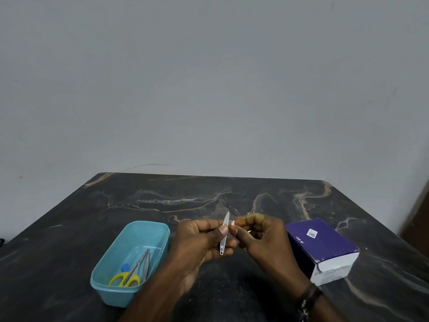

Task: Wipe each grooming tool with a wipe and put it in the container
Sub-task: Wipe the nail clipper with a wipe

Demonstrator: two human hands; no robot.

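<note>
Left hand (202, 240): fingers grip metal nail file (224, 233) (upright); right hand (262, 238): pinches small white wipe (232, 223) against it; teal container (130, 261), 8 o'clock.

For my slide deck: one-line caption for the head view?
Left hand holds a nail file while right hand wipes it, beside a blue container.

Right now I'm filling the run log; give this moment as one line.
left hand: holds slim metal nail file | right hand: pinches small white wipe at file | teal plastic container: yellow-handled scissors inside
</note>
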